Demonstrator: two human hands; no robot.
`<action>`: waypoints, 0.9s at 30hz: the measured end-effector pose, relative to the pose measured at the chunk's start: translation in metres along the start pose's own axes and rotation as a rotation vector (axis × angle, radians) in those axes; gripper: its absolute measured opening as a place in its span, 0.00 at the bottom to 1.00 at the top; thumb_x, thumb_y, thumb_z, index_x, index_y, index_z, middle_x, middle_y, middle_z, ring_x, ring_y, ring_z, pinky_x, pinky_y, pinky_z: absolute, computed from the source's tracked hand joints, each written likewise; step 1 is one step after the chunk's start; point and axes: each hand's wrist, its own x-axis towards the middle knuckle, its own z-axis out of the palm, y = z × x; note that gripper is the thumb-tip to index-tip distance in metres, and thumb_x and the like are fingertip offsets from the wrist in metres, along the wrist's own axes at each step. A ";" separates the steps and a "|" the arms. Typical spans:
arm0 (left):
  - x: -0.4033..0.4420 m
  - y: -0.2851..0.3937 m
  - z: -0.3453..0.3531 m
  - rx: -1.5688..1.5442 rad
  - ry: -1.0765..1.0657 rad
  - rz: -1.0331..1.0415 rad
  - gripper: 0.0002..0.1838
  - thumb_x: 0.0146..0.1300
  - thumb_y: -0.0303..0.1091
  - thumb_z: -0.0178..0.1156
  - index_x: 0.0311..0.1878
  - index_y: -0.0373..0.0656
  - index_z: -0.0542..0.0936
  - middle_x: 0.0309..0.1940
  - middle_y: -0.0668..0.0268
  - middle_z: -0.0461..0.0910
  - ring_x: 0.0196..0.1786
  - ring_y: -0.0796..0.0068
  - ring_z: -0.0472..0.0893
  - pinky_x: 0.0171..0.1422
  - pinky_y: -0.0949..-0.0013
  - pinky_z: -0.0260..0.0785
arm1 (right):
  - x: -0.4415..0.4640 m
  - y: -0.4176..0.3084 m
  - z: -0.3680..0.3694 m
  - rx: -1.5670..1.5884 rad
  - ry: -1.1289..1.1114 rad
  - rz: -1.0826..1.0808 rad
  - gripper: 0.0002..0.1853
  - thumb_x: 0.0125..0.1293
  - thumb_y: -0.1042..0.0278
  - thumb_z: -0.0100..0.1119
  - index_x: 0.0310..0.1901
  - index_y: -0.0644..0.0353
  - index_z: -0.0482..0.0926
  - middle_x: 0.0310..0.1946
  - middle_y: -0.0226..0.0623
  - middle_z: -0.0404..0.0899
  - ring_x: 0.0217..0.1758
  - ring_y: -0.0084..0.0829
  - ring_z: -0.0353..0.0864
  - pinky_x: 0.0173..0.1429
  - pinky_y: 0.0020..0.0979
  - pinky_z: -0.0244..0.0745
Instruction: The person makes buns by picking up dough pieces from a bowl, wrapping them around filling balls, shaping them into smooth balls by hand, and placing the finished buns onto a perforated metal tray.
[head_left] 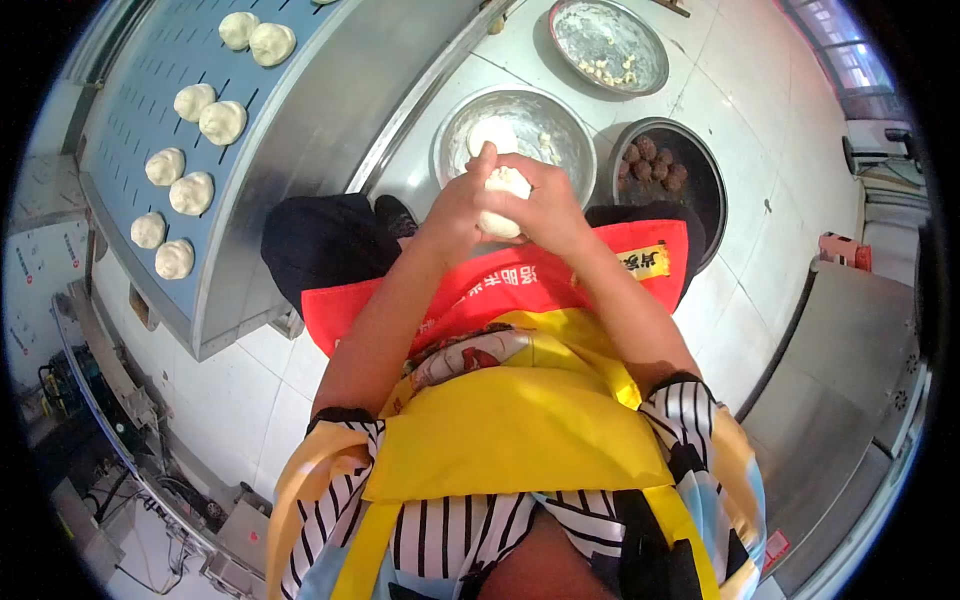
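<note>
A piece of pale dough (506,184) is held between both hands above a metal bowl, part of it bulging out below the fingers. My left hand (458,208) is closed around its left side, thumb pointing up. From the right, my right hand (551,207) wraps over the same dough with bent fingers. Behind the hands, another smooth lump of dough (490,133) lies in the floured metal bowl (582,128); its lower part is hidden by my hands. Whether the dough has anything inside cannot be seen.
A black basin (706,205) with several dark brown balls (655,163) stands to the right. Farther back is a floured metal dish (640,25) with dough scraps. At left, several dough balls (191,193) sit in pairs on a blue slotted surface (125,195) with a metal side (290,160).
</note>
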 end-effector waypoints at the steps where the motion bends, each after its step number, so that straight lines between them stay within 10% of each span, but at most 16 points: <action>1: 0.009 -0.012 -0.005 -0.119 -0.035 0.093 0.30 0.69 0.60 0.46 0.58 0.42 0.70 0.49 0.62 0.76 0.51 0.69 0.77 0.54 0.62 0.72 | 0.002 -0.001 0.002 0.010 0.044 0.010 0.21 0.54 0.60 0.68 0.46 0.64 0.79 0.40 0.45 0.81 0.42 0.31 0.81 0.50 0.31 0.73; 4: 0.022 -0.028 -0.008 -0.262 -0.015 0.227 0.29 0.69 0.59 0.45 0.56 0.42 0.71 0.46 0.64 0.77 0.50 0.71 0.78 0.53 0.66 0.72 | 0.008 0.016 0.020 -0.054 0.186 -0.310 0.21 0.54 0.60 0.67 0.46 0.64 0.79 0.39 0.44 0.81 0.42 0.30 0.80 0.51 0.30 0.73; 8: 0.021 -0.028 -0.032 0.067 -0.098 0.235 0.27 0.70 0.58 0.44 0.57 0.44 0.70 0.47 0.64 0.76 0.50 0.72 0.77 0.55 0.66 0.71 | 0.008 -0.009 -0.004 0.054 -0.242 -0.035 0.20 0.53 0.66 0.66 0.48 0.64 0.79 0.41 0.36 0.82 0.46 0.25 0.79 0.56 0.29 0.70; 11: 0.031 -0.038 -0.016 -0.433 -0.053 0.374 0.27 0.70 0.57 0.45 0.59 0.44 0.68 0.45 0.64 0.77 0.48 0.70 0.78 0.54 0.65 0.72 | 0.015 0.003 0.010 -0.031 0.012 -0.189 0.22 0.51 0.64 0.68 0.47 0.64 0.80 0.43 0.39 0.82 0.47 0.29 0.80 0.59 0.30 0.70; 18: 0.024 -0.030 -0.037 0.095 0.014 0.340 0.27 0.68 0.55 0.52 0.57 0.42 0.69 0.47 0.65 0.76 0.49 0.69 0.78 0.51 0.67 0.72 | 0.013 -0.010 0.001 -0.113 -0.180 -0.237 0.24 0.49 0.62 0.69 0.48 0.63 0.79 0.48 0.41 0.80 0.53 0.35 0.78 0.61 0.33 0.68; 22: 0.021 -0.024 -0.009 -0.353 0.082 0.398 0.30 0.69 0.60 0.45 0.58 0.42 0.68 0.52 0.63 0.75 0.56 0.69 0.75 0.58 0.66 0.69 | 0.024 0.001 0.015 -0.084 0.066 -0.290 0.28 0.47 0.61 0.70 0.51 0.63 0.78 0.48 0.42 0.80 0.53 0.36 0.78 0.59 0.33 0.70; 23: 0.004 -0.012 0.013 -0.284 0.299 0.220 0.32 0.70 0.61 0.41 0.61 0.42 0.67 0.56 0.62 0.73 0.60 0.69 0.73 0.62 0.63 0.67 | 0.025 0.002 0.020 -0.072 0.169 -0.358 0.28 0.47 0.61 0.70 0.51 0.63 0.78 0.47 0.41 0.80 0.51 0.36 0.79 0.59 0.33 0.70; 27: 0.008 -0.014 -0.029 0.198 -0.009 0.371 0.31 0.70 0.60 0.41 0.63 0.43 0.66 0.58 0.62 0.72 0.61 0.68 0.73 0.61 0.62 0.67 | 0.023 -0.019 0.012 -0.090 -0.035 -0.300 0.22 0.49 0.60 0.67 0.44 0.65 0.80 0.41 0.44 0.82 0.48 0.42 0.80 0.55 0.35 0.72</action>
